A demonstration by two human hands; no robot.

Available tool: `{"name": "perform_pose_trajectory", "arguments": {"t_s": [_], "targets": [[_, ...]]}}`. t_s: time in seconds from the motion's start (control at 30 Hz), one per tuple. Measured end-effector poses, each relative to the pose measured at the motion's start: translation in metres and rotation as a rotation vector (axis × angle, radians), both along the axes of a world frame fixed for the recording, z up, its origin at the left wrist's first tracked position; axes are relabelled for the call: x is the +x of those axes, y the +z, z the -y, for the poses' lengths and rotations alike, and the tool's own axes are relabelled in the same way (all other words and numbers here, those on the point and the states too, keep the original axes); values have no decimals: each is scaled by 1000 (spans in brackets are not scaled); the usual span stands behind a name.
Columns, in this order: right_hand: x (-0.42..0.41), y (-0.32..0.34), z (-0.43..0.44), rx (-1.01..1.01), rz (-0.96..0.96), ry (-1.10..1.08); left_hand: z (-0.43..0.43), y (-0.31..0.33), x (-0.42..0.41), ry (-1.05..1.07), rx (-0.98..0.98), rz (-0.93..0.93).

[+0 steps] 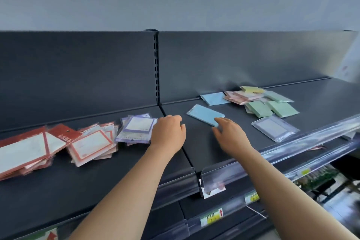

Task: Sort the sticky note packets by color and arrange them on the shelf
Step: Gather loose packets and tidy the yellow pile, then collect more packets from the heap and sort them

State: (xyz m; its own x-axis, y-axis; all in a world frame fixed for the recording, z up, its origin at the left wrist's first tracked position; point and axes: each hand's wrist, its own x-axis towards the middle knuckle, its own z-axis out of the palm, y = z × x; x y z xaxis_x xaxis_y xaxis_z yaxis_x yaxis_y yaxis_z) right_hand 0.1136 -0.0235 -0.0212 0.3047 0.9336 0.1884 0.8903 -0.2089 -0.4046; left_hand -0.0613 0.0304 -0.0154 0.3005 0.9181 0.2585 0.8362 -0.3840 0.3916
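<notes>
While the left hand (168, 131) is curling against the purple packets (136, 129), grip unclear, the right hand (229, 136) is touching with relaxed fingers the near corner of the blue packet (204, 114) lying mid-shelf (97, 171); print on the red packets (87, 142) is staying illegible.

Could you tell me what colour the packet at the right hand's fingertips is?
The packet is light blue, as the head view shows.

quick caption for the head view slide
Head view: left hand by the purple packets, right hand touching a blue packet, red packets far left, unsorted pile right, on the shelf.
</notes>
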Motion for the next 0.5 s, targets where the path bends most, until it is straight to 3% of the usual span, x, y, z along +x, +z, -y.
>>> {"name": "perform_pose_trajectory", "arguments": {"t_s": [0.23, 0.5], "targets": [[34, -9, -49, -157, -21, 39, -53, -8, 42, -2, -89, -35], [53, -12, -71, -66, -96, 173, -83, -11, 61, 61, -228, -15]]}}
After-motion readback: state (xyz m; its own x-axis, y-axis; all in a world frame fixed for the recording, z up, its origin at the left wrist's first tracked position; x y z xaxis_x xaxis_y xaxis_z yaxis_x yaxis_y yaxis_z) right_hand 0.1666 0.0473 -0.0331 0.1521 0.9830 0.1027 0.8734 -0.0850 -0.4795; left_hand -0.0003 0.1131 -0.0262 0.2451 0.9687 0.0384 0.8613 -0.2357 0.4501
